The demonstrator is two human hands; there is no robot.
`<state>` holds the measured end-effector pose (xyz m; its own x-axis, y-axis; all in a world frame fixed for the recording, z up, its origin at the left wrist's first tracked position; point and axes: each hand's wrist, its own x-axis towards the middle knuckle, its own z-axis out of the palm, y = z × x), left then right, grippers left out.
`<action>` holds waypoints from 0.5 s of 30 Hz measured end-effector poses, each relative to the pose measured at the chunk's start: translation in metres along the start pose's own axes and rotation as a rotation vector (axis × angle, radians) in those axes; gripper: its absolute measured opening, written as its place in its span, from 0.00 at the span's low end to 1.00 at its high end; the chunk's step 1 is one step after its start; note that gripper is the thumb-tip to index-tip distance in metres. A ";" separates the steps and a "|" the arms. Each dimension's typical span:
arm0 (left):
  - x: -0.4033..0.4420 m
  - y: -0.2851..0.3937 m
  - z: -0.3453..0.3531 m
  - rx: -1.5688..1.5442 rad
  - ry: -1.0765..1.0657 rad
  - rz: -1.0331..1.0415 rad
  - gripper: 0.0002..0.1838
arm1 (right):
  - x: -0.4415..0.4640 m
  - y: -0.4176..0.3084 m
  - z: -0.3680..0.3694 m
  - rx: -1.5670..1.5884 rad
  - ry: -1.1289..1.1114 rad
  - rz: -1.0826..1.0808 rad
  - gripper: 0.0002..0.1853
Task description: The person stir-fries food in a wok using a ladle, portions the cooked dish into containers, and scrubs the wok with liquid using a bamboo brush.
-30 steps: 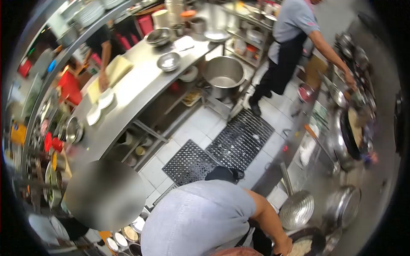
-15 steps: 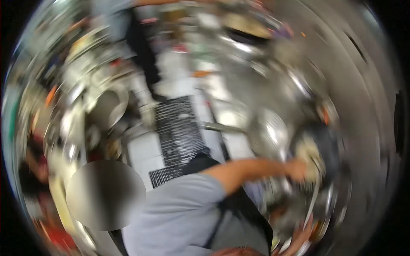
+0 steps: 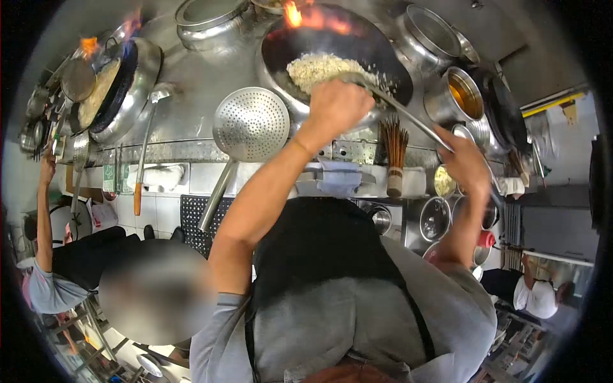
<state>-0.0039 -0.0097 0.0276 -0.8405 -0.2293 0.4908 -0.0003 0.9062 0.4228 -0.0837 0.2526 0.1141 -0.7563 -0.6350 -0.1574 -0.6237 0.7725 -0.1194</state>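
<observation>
Wok (image 3: 295, 48) sits in the steel range (image 3: 191, 83), pale grains (image 3: 322, 69) heaped inside, flame (image 3: 294, 14) at its far rim. I see my right hand (image 3: 465, 165) wrapped around a ladle's (image 3: 408, 112) shaft; my left hand (image 3: 341, 105) covers the near rim, its grip hidden, so I cannot tell. Black matting (image 3: 191, 217) lies on white floor tiles (image 3: 167, 214).

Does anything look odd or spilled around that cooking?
Flames flare at the far rim of the nearer wok, startling but perhaps ordinary. The skimmer has its handle jutting past the edge of the counter, where it might get bumped. No clear spill shows.
</observation>
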 end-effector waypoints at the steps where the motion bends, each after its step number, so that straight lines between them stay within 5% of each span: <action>1: -0.008 -0.010 0.014 -0.006 0.066 0.021 0.22 | 0.023 0.004 0.032 0.008 0.055 0.006 0.25; 2: -0.030 -0.016 0.033 -0.023 -0.024 -0.032 0.22 | 0.045 -0.003 0.058 0.038 0.019 0.142 0.26; 5: -0.080 -0.016 0.039 0.002 -0.268 -0.117 0.22 | 0.036 -0.018 0.069 0.127 0.065 0.077 0.27; 9: -0.064 0.012 -0.019 -0.019 -0.122 0.091 0.23 | 0.001 0.027 0.008 0.210 -0.055 0.000 0.28; 10: -0.039 0.014 -0.034 -0.036 -0.088 0.005 0.22 | 0.004 0.018 0.004 0.139 -0.059 0.017 0.28; 15: -0.037 -0.028 0.039 -0.029 -0.073 -0.006 0.22 | 0.049 -0.038 0.052 0.012 0.019 0.128 0.26</action>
<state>0.0061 -0.0129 -0.0315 -0.8780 -0.2074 0.4314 0.0091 0.8939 0.4481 -0.0873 0.1928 0.0602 -0.8333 -0.5310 -0.1539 -0.5194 0.8473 -0.1110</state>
